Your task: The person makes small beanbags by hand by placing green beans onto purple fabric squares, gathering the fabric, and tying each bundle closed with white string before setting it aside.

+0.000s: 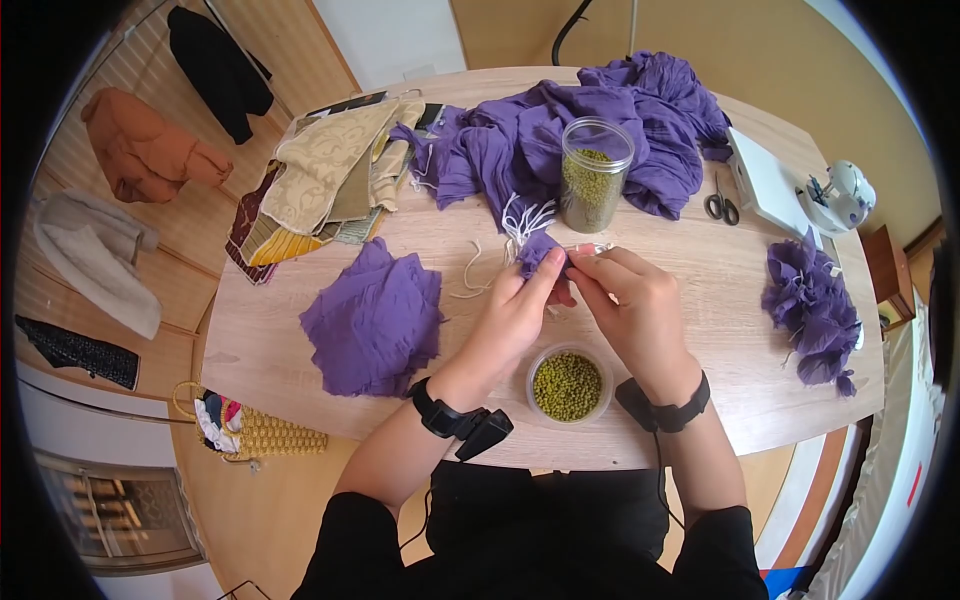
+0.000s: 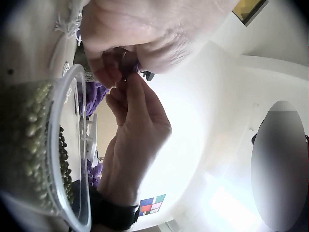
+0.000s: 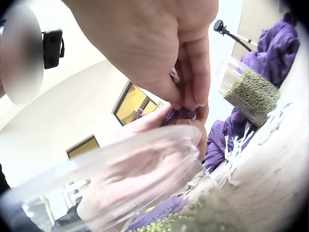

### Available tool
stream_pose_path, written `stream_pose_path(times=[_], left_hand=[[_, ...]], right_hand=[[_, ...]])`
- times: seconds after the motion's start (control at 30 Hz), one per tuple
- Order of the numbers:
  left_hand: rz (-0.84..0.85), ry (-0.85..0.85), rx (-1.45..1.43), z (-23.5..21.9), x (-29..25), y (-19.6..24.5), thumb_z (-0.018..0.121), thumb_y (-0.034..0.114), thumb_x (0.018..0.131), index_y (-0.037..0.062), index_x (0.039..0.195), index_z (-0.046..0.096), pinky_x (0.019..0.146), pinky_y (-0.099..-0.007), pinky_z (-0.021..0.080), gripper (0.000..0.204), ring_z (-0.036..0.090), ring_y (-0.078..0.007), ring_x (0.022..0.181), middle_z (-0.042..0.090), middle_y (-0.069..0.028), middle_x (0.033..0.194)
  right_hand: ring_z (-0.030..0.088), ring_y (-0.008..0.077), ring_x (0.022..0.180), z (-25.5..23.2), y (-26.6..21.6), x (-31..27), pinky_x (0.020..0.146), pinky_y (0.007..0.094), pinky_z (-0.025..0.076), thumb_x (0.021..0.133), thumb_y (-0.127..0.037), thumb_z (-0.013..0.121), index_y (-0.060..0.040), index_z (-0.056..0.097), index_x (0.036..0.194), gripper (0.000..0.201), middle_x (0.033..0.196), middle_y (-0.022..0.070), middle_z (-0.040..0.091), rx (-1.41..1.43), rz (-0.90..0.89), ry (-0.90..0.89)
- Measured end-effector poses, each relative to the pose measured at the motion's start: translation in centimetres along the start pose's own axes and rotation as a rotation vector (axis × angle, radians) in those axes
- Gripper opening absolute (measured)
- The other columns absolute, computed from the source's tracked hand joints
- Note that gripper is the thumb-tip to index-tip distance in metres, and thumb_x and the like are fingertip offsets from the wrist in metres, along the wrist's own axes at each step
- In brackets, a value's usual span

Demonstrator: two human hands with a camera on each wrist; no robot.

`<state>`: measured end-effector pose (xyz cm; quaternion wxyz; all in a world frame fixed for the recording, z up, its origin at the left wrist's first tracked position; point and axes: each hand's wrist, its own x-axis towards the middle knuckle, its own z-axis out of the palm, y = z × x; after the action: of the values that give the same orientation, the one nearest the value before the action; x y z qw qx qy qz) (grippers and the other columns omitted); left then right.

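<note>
Above the tabletop both hands meet at a small piece of purple cloth [image 1: 537, 250]. The left hand [image 1: 518, 310] pinches the cloth between thumb and fingers. Fingertips of the right hand [image 1: 632, 300] pinch its right edge, and a bit of white string shows by them. In the right wrist view the cloth [image 3: 185, 114] is mostly hidden by the fingers. Below the hands stands an open clear tub of green beans [image 1: 567, 387]. White strings [image 1: 525, 222] lie just behind the cloth.
A tall bean jar [image 1: 597, 180] stands before heaped purple fabric [image 1: 510, 130]. Stacked purple squares [image 1: 375, 320] and patterned cloths [image 1: 330, 165] lie left. Scissors [image 1: 721, 207], a white board [image 1: 770, 180], a small white machine [image 1: 850, 195] and a purple ruffled bundle [image 1: 812, 310] are right.
</note>
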<state>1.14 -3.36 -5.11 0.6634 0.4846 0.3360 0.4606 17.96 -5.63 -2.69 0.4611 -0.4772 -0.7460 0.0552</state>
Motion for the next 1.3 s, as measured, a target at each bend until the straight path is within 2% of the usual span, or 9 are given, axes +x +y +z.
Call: stream_pose_path(times=[0.2,0.3,0.37,0.47,0.83,1.03,1.1,1.2,1.3], left_hand=[[0.003,0.002,-0.008,0.2,0.0,-1.0,0.054,0.032,0.114,0.0,0.129,0.069,0.088,-0.0273,0.052,0.038,0.064,-0.0103,0.096,0.07,-0.0015,0.106],[0.033,-0.038,-0.178,0.5,-0.3,0.2,0.056,0.022,0.112,-0.0009,0.127,0.069,0.093,-0.0289,0.051,0.031,0.066,-0.0121,0.098,0.071,-0.0048,0.111],[0.116,-0.06,-0.169,0.4,-0.1,-0.2,0.055,0.018,0.111,-0.0015,0.129,0.069,0.095,-0.0302,0.051,0.03,0.066,-0.0125,0.099,0.071,-0.0061,0.114],[0.207,-0.04,-0.189,1.0,-0.4,-0.5,0.055,0.013,0.11,-0.0018,0.131,0.069,0.098,-0.0318,0.051,0.03,0.066,-0.0128,0.1,0.072,-0.007,0.118],[0.115,0.083,-0.443,-0.5,-0.1,-1.1,0.069,0.013,0.105,-0.0008,0.118,0.075,0.095,-0.0312,0.052,0.02,0.066,-0.0099,0.1,0.075,-0.0033,0.111],[0.622,0.165,0.444,-1.7,0.4,1.9,0.084,0.003,0.087,0.008,0.099,0.082,0.1,-0.035,0.051,0.013,0.067,-0.0191,0.109,0.072,-0.0092,0.124],[0.989,0.1,0.896,-2.0,0.4,3.6,0.09,0.007,0.077,0.0144,0.09,0.083,0.108,-0.0454,0.048,0.017,0.063,-0.0295,0.126,0.069,-0.0137,0.136],[1.006,0.021,1.002,-1.5,-0.2,4.9,0.09,0.01,0.074,0.0196,0.087,0.084,0.109,-0.0442,0.047,0.017,0.053,-0.0326,0.141,0.068,-0.0051,0.142],[1.008,-0.131,0.945,-1.9,0.5,4.6,0.089,0.012,0.078,0.0168,0.088,0.08,0.104,-0.0411,0.048,0.014,0.065,-0.0269,0.129,0.075,-0.0028,0.129]], right_hand=[[0.074,0.0301,0.074,0.0,0.1,0.0,0.065,0.0366,0.059,0.091,-0.004,0.075,-0.0017,0.077,0.105,0.015,0.088,0.0127,0.073,-0.038,-0.001,0.028],[0.075,0.0215,0.074,0.3,0.4,-0.1,0.066,0.0312,0.059,0.095,-0.001,0.072,0.0009,0.076,0.108,0.013,0.088,0.0111,0.076,0.207,0.144,0.084],[0.074,0.0127,0.078,0.4,0.4,-0.2,0.07,0.0263,0.059,0.101,-0.001,0.068,0.0044,0.075,0.109,0.012,0.09,0.008,0.077,0.685,0.458,0.102],[0.072,0.0099,0.08,0.2,0.1,0.0,0.074,0.0246,0.06,0.103,-0.002,0.065,0.0065,0.074,0.109,0.013,0.092,0.0066,0.077,0.91,0.534,0.055],[0.07,0.0101,0.076,0.4,0.0,0.1,0.072,0.0245,0.058,0.103,-0.004,0.067,0.005,0.073,0.104,0.011,0.09,0.0064,0.075,1.004,0.624,-0.027],[0.068,0.0098,0.071,-1.2,1.7,0.7,0.068,0.0235,0.057,0.104,-0.008,0.068,0.0027,0.073,0.103,0.012,0.086,0.0049,0.073,1.159,0.704,-0.161],[0.068,0.0091,0.07,-2.2,1.9,0.9,0.067,0.0231,0.057,0.103,-0.009,0.069,0.0019,0.074,0.104,0.012,0.086,0.0045,0.073,1.122,0.743,-0.317],[0.067,0.0082,0.067,-3.0,2.5,1.2,0.065,0.0222,0.056,0.103,-0.009,0.069,0.001,0.074,0.104,0.011,0.084,0.0038,0.073,1.118,0.736,-0.489],[0.066,0.0069,0.064,-3.6,2.9,1.5,0.061,0.0218,0.055,0.102,-0.011,0.071,-0.0007,0.073,0.1,0.01,0.08,0.0019,0.072,1.05,0.735,-0.632]])
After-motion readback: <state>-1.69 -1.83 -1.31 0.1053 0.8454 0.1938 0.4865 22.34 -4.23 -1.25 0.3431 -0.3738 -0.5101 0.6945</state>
